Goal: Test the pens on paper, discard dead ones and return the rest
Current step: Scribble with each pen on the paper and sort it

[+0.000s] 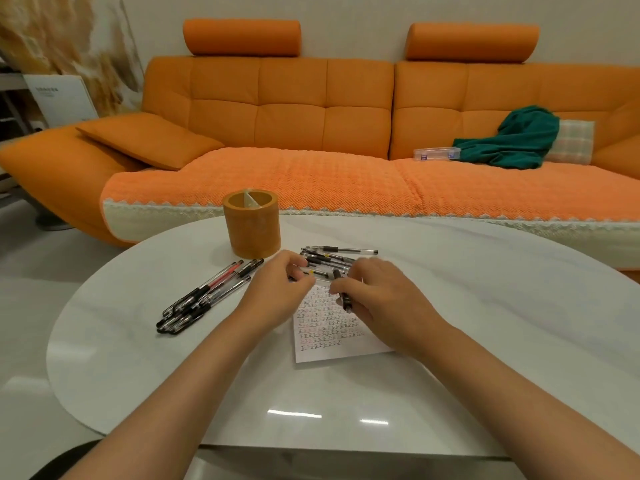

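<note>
1. Both bare forearms reach in from the near edge over the glossy white oval table point(145, 358), its smooth top throwing back two light glints.
2. Her left hand point(277, 292) is curled, fingertips pinching a clear plastic pen piece; whether that is a cap or a barrel I cannot tell.
3. Her right hand point(377, 296) is closed around a dark-gripped clear pen point(345, 299), its tip angled down over the sheet.
4. Under both hands lies the white sheet of paper point(332, 337), covered in rows of small black and red test marks.
5. Just beyond the hands sits a loose heap of clear-barrelled pens with black caps point(332, 258), touching one another.
6. To the left, well apart from the paper, lies a second bundle of clear pens, one with red ink point(204, 296), lying roughly parallel.
7. Farther off stands the orange cylindrical pen holder with a pale inner divider point(252, 225), upright.
8. Behind the table runs a padded orange sofa point(291, 109) with a nubbly knitted cover, a green cloth point(516, 140) and a clear plastic box point(437, 153) on it.
</note>
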`<control>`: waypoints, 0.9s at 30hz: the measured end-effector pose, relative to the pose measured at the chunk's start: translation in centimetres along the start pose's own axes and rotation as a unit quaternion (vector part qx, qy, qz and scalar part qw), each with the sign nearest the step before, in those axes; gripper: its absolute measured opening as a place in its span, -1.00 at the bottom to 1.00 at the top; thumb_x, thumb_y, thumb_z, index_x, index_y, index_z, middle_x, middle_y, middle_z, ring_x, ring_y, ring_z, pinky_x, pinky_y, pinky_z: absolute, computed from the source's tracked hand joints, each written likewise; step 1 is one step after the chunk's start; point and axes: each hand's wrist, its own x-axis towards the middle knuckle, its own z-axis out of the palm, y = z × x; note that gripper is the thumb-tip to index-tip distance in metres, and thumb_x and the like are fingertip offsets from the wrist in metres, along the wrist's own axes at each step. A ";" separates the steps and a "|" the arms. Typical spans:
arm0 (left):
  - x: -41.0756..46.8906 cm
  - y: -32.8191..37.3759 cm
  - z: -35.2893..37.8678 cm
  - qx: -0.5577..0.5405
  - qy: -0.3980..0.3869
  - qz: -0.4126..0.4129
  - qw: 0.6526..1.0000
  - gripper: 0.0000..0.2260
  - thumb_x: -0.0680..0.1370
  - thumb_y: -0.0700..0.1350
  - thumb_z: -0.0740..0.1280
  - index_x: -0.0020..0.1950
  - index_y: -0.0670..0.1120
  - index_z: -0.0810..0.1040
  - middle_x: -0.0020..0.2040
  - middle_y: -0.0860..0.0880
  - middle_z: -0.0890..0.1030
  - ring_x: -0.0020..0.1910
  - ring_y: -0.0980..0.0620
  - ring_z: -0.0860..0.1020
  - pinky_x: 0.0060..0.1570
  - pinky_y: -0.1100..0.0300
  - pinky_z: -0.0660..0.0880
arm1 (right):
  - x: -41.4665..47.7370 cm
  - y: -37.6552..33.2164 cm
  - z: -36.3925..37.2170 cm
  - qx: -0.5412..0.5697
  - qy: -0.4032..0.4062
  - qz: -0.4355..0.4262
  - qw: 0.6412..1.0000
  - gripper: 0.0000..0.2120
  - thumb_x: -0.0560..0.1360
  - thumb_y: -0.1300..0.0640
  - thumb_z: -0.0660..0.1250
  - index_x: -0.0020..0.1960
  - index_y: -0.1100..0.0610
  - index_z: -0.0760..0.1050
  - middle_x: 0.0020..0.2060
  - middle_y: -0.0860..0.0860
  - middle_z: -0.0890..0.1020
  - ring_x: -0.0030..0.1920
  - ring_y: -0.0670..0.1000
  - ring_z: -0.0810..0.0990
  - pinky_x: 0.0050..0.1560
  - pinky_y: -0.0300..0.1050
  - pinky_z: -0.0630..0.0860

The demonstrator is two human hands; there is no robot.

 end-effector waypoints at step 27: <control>-1.1 -1.2 0.6 0.237 -0.170 0.106 0.951 -0.57 0.54 0.20 0.36 0.41 0.21 0.46 0.28 0.13 0.39 0.35 0.10 0.25 0.38 0.03 0.30 | -0.2 -1.3 0.7 0.010 -0.089 0.060 0.994 -0.64 0.30 -0.17 0.19 -0.46 0.09 0.28 -0.56 0.05 0.37 -0.46 0.04 0.36 -0.46 -0.12 0.20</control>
